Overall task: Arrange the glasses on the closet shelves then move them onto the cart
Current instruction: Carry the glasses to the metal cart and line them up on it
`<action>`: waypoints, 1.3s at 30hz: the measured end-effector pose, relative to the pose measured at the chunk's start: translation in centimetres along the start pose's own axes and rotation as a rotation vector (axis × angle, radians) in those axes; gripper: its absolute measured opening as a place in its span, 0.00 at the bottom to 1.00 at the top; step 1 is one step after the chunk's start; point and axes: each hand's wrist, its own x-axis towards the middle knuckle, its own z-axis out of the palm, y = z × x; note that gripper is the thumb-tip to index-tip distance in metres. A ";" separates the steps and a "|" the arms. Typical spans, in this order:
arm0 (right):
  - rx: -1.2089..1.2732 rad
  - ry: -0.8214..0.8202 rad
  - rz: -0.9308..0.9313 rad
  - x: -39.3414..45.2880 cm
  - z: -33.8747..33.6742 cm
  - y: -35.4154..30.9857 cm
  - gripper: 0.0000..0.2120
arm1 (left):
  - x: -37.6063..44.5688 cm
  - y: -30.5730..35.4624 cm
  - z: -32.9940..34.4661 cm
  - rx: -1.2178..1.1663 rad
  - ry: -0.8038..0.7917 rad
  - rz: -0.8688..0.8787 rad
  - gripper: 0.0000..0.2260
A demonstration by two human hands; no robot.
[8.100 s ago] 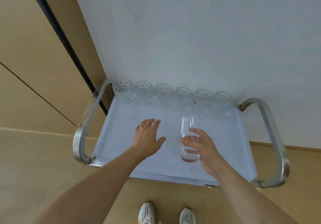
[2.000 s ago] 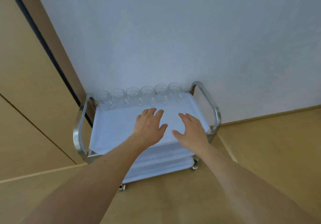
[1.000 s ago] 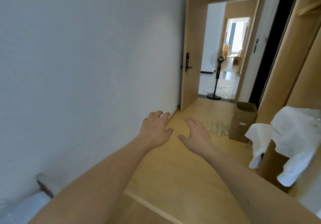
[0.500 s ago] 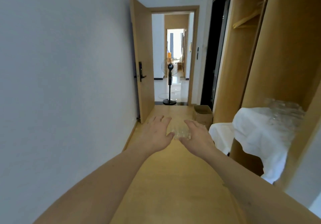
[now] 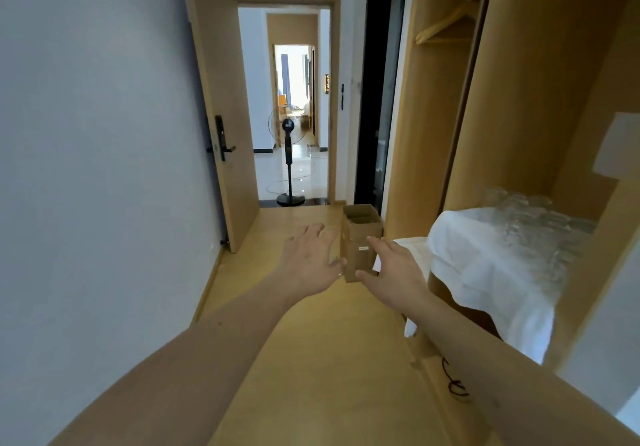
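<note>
In a narrow room with a wooden floor (image 5: 322,359), view along the plain wall on the left toward an open door (image 5: 221,106). Both arms reach forward at mid-height, palms down.

Left hand (image 5: 310,260): fingers spread and nearly straight, thumb out to the side, holding nothing. Right hand (image 5: 393,267): fingers likewise extended and loose, thumb apart, holding nothing. The two hands are near each other, not touching.

Between and beyond the hands, an open cardboard box (image 5: 360,234) stands on the floor by the closet's near upright.

Closet (image 5: 519,106) fills the right side, doors open. A white cloth (image 5: 485,265) covers its shelf and hangs over the front edge. Glasses (image 5: 530,220) stand clustered on the cloth toward the back of the shelf, clear and hard to count; individual outlines are blurred. Wooden hangers (image 5: 446,23) hang in the upper compartment.

Through the doorway, a standing fan (image 5: 288,154) on a glossy tiled floor. A black cord (image 5: 455,380) lies on the floor at the closet's base.
</note>
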 end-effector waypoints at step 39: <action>-0.160 0.233 0.619 29.5 -4.4 27.2 0.34 | 47.4 12.7 14.6 -0.085 -0.136 0.667 0.26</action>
